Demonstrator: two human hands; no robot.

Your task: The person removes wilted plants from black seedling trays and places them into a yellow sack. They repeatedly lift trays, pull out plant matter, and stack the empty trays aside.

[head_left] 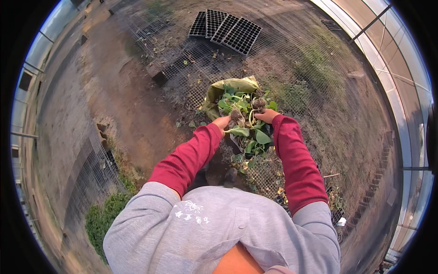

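Observation:
Before me, leafy green seedlings (239, 102) with yellowed, wilted leaves fill the mouth of an olive-yellow sack (213, 94). My left hand (223, 122) is closed on a seedling at the near left of the sack, beside a brown root plug (235, 114). My right hand (267, 115) grips another seedling by its stem, just under a second root plug (259, 103). Broad leaves (262, 137) hang below and between both hands, over a dark container that they partly hide. Fingertips of both hands are partly covered by the plants.
Several black plug trays (242, 35) lie overlapping on the wire mesh bench (195, 68) beyond the sack. Left of it runs a bare dirt path (137, 113). A bushy green plant (106, 219) stands at lower left. More withered seedlings (333, 202) lie at lower right.

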